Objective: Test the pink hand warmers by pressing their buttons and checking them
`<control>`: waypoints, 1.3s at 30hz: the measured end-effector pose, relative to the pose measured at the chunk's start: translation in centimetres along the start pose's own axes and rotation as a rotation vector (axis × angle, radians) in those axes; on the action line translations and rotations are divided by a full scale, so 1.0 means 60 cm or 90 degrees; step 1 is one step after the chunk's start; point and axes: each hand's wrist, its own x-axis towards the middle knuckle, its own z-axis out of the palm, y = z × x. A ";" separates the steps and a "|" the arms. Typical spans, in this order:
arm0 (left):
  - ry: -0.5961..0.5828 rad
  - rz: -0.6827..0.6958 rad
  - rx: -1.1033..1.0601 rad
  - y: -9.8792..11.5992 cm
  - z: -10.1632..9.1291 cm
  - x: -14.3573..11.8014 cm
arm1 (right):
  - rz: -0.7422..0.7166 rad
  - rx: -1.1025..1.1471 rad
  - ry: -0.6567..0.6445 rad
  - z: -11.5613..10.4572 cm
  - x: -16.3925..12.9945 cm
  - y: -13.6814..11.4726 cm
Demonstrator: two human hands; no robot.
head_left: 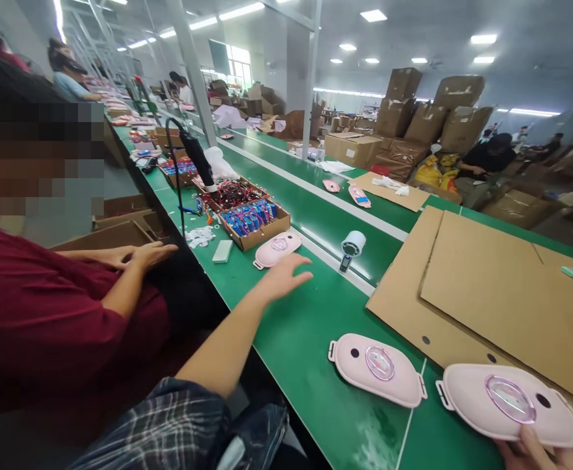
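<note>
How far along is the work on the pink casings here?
Done: one pink casing lies flat on the green belt. In hand: the right hand grips another casing by its near edge, while the left hand reaches, open, toward a third casing, not yet touching it.

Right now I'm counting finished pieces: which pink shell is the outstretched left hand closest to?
The far pink shell beside the cardboard parts box; left hand hovers just short of it.

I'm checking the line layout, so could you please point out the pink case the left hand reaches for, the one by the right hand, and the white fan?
Far pink case [277, 248], head view, top face.
Near pink case [504, 401], head view, top face.
White fan [354, 243], head view, round head.
</note>
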 end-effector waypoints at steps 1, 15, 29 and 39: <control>0.069 -0.057 0.041 -0.023 -0.006 0.009 | 0.018 -0.002 0.009 0.006 -0.003 -0.005; 0.138 -0.326 0.186 -0.119 0.016 0.038 | 0.041 0.009 0.032 0.021 -0.018 -0.002; 0.036 -0.203 0.213 -0.082 0.043 0.022 | 0.058 0.070 0.072 0.031 -0.020 -0.006; 0.002 -0.161 0.196 -0.100 0.051 0.026 | 0.059 0.046 0.067 0.023 -0.016 0.001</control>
